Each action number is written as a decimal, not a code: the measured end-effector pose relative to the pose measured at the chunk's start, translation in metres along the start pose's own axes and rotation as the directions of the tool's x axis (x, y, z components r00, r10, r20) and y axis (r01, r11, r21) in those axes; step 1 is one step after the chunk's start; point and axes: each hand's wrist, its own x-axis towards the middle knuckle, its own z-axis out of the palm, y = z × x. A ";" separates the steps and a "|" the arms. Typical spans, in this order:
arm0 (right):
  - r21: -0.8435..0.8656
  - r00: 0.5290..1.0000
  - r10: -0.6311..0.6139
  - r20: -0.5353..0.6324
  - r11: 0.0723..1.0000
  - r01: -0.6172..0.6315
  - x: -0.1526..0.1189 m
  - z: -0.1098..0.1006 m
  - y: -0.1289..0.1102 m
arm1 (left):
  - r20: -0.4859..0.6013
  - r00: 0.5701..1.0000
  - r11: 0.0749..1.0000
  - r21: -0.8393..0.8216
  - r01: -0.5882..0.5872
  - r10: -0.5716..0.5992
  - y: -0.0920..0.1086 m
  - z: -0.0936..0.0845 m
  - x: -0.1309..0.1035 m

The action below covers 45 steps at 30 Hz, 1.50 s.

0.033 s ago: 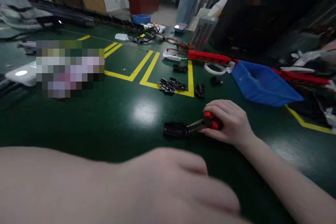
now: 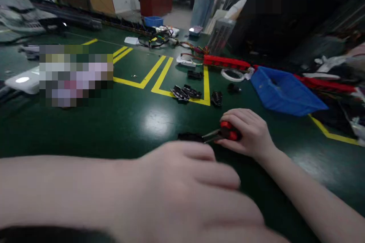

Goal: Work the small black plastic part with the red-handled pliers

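My right hand (image 2: 248, 133) is closed around a screwdriver (image 2: 229, 130) with a red and black handle. Its metal shaft points left and meets the right end of a black part (image 2: 188, 136) lying on the green table. Close to the camera, my left hand (image 2: 182, 186) reaches across from the left with curled fingers. Its fingertips are out of sight, so whatever they hold cannot be made out. The back of that hand covers the lower side of the black part. Beyond lie more small black parts (image 2: 185, 93), and another black piece (image 2: 216, 98) beside them.
A blue bin (image 2: 288, 93) rests tilted at the right, near a red strip (image 2: 226, 62) and a white ring (image 2: 233, 74). Yellow tape (image 2: 159, 72) marks the green table (image 2: 125, 121). Cables (image 2: 155, 40) lie farther back. A person (image 2: 203, 3) stands in the background.
My left hand has moved up in the view and now covers part of the black part. The right hand and screwdriver stay nearly where they were.
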 end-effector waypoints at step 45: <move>-0.059 0.993 -0.012 0.114 0.998 0.019 0.002 0.001 -0.004 | 0.341 0.890 0.953 0.089 0.290 -0.303 -0.085 0.022 -0.006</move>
